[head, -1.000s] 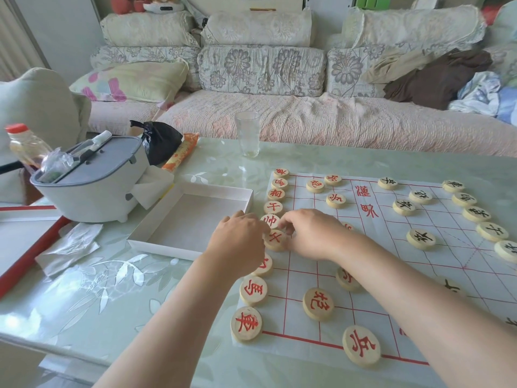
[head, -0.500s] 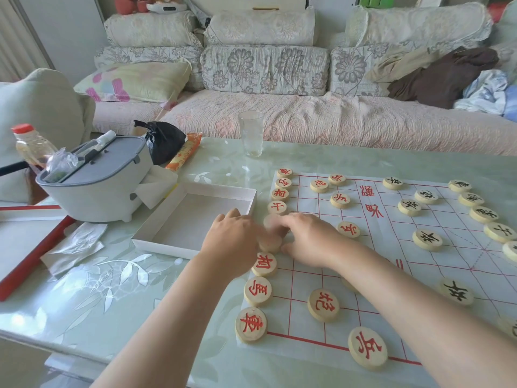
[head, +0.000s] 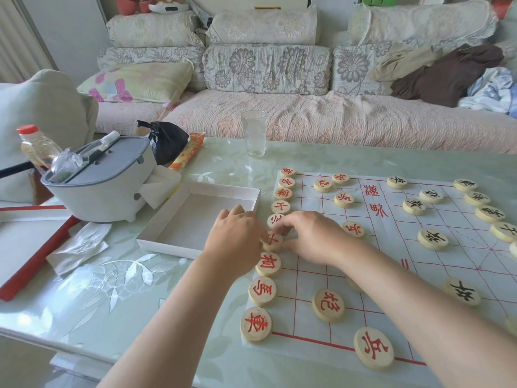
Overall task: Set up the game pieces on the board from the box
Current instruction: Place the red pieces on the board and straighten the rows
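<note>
Left hand [head: 237, 239] and right hand [head: 310, 236] both curled, fingertips meeting on one red piece [head: 272, 242] in the board's [head: 419, 270] left column. White box [head: 195, 219] just left, nothing inside. Nine black pieces in view.

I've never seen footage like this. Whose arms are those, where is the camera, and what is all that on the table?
There is no machine here. A person wears a wide-angle camera on the head, so you look down along their own bare arms. That is the single view.

The left hand and right hand meet over the left edge of a paper game board printed with red lines. Their fingertips pinch or nudge one round wooden piece with a red character, lining it up in the column of red pieces. Whether it is lifted or still resting on the board, I cannot tell.

Pieces with black characters sit on the board's right side. Left of the board lies the white box, which looks empty. Farther back stand a clear glass and a grey lidded container.
</note>
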`<act>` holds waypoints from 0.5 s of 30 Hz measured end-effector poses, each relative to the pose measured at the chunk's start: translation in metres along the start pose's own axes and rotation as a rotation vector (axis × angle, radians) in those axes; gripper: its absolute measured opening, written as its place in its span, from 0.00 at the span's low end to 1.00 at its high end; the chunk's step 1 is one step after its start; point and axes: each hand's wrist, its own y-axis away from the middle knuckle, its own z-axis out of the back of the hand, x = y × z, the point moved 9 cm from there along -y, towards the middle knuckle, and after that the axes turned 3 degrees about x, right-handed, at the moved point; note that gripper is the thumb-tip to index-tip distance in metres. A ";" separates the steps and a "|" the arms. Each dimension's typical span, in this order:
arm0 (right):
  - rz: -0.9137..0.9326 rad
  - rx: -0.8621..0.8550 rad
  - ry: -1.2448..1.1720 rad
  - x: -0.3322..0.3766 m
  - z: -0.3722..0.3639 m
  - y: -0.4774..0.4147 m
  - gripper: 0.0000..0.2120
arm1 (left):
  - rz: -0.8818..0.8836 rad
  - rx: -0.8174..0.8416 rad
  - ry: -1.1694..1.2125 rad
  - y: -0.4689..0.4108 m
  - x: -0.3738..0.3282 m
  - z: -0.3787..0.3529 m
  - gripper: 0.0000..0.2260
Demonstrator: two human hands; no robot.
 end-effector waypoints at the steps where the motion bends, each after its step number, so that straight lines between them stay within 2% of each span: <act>1: -0.006 0.002 0.009 -0.001 0.001 0.000 0.13 | -0.012 -0.022 -0.009 -0.001 -0.001 0.001 0.12; 4: -0.013 0.011 -0.021 -0.001 0.002 0.002 0.16 | -0.043 -0.034 -0.024 -0.003 -0.006 -0.002 0.16; 15: 0.030 -0.013 -0.040 0.006 0.002 0.006 0.15 | 0.002 0.028 -0.013 -0.007 -0.001 -0.011 0.14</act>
